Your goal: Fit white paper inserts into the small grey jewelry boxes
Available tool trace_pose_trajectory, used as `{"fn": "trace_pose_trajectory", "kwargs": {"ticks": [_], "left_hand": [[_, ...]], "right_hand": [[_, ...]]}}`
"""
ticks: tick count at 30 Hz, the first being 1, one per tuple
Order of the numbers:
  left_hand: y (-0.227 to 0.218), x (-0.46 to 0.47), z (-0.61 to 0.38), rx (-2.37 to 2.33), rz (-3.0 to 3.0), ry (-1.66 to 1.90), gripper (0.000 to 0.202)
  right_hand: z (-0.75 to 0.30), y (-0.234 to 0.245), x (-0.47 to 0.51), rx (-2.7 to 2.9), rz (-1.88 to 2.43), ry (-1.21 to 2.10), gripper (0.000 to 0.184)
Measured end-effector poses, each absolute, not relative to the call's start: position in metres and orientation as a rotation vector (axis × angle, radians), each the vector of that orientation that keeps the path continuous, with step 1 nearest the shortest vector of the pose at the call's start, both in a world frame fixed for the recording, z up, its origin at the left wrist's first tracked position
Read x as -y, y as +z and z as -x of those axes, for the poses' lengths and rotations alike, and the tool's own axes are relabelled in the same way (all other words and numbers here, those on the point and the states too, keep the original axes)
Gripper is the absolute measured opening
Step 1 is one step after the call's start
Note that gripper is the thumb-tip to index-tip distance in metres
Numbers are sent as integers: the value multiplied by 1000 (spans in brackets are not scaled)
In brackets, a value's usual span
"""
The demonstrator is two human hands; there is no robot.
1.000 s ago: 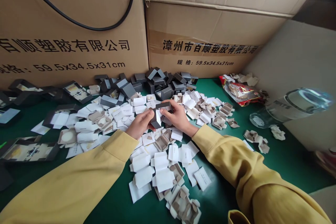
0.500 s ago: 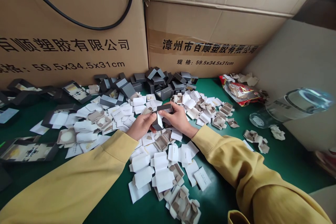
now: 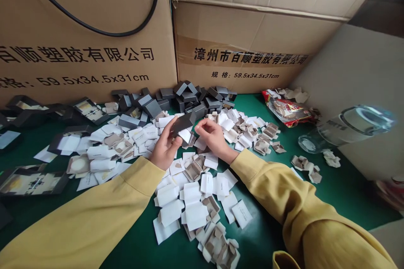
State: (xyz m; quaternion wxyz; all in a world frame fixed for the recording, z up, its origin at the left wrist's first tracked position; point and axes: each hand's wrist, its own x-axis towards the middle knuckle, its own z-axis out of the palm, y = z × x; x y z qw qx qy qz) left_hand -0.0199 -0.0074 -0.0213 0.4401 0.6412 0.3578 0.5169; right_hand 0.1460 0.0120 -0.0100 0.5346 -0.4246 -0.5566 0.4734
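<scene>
Can't tell if pinching anything in curled fingers of right hand (image 3: 214, 135). Gripping partly hidden black box (image 3: 183, 122) in left hand (image 3: 164, 148) above bench (image 3: 261, 231), nearer far edge. No longer held two-handed.

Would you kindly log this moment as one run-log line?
left hand: holds dark box | right hand: beside box, contact unclear | nearby: white card pieces, dark pile

Your setting appears to be a workshop: green-topped table (image 3: 255, 248) before you, strewn with many alike black boxes (image 3: 153, 108) and folded white card pieces (image 3: 171, 215); large printed corrugated cartons (image 3: 227, 27) stand behind.
</scene>
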Motion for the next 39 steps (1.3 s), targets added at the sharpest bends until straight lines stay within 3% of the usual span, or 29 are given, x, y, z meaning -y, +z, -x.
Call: {"fn": "trace_pose_trajectory", "kwargs": {"ticks": [3,10,20,26,31,35,39], "left_hand": [[-20,9,23,-977,-2104,1262,52],[-2,8,23,-750,-2616,1437,66],[-7,12,25,-783,-2635,1472,61],[-5,9,26,-885,-2621,1526,64],[-5,8,26,-784,-2597,1482,61],[-7,8,26,-799,-2599,1453,60],[-12,6,28,-881,-2601,1494,62]], "right_hand": [[-146,-11,-10,1264,877,1570,27],[-143,0,1,1015,696,1924,24],[-145,-4,-2,1281,720,1796,27],[-147,-11,-8,1133,605,1935,30],[-152,-6,-8,1194,569,1984,43],[-152,-9,-9,1260,563,1860,48],[-148,-17,-13,1285,737,1631,36]]}}
